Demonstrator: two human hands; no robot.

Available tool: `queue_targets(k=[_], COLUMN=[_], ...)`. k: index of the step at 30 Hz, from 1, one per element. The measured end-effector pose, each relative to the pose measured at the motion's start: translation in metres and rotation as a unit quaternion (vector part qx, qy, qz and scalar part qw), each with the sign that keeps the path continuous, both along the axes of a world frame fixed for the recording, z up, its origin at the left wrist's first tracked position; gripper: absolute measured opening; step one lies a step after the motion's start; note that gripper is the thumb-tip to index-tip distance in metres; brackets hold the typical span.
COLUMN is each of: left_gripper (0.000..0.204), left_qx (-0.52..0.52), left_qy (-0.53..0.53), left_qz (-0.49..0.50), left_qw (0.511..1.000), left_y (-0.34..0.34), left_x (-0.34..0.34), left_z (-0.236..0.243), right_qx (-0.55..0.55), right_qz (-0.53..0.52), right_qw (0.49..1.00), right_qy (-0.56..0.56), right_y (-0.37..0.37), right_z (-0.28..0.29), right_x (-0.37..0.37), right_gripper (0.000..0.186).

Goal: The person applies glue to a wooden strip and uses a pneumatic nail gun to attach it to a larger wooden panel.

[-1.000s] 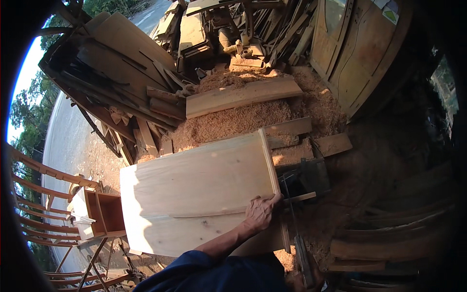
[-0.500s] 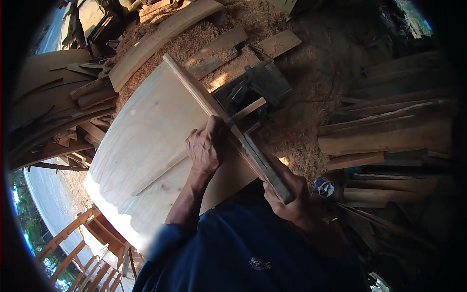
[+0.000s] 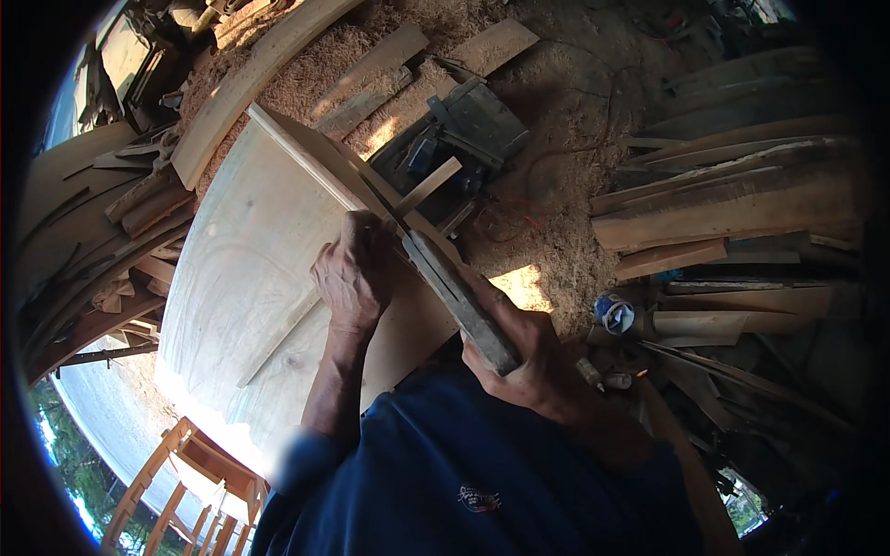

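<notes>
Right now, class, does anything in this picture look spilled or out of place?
Yes: wood shavings lie scattered about, with loose boards strewn among them beyond the wide wooden panel. It looks untidy, though nothing appears clearly damaged.

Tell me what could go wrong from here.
The long tool in your right hand might slip and strike your left hand, which is close to its far end at the edge of the wooden panel. The panel could also shift, as only your left hand visibly steadies it.
</notes>
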State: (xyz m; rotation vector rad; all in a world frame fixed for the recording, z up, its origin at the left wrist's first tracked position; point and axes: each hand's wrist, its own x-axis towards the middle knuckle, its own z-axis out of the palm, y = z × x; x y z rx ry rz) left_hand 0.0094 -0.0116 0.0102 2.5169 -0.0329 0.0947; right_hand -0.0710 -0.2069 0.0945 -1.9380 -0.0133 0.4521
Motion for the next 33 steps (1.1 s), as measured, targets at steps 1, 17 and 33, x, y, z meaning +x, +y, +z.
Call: queue_targets(k=[1,17,33], left_gripper=[0.019,0.018,0.021], left_qx=[0.0,-0.001,0.007], left_qy=[0.002,0.015,-0.068], left_qz=[0.002,-0.008,-0.032], left_qw=[1.0,1.0,0.997], left_y=[-0.001,0.0,0.001], left_x=[0.001,0.006,0.006], left_z=[0.003,0.004,-0.001], right_qx=[0.011,0.004,-0.229], right_qz=[-0.006,0.004,-0.159], right_qw=[1.0,1.0,0.867], right_qy=[-0.015,-0.029,-0.414], right_y=[-0.006,-0.021,-0.073], right_z=[0.007,0.04,0.065], right_x=[-0.008,-0.022,0.018], right_gripper=[0.076,0.071,0.021])
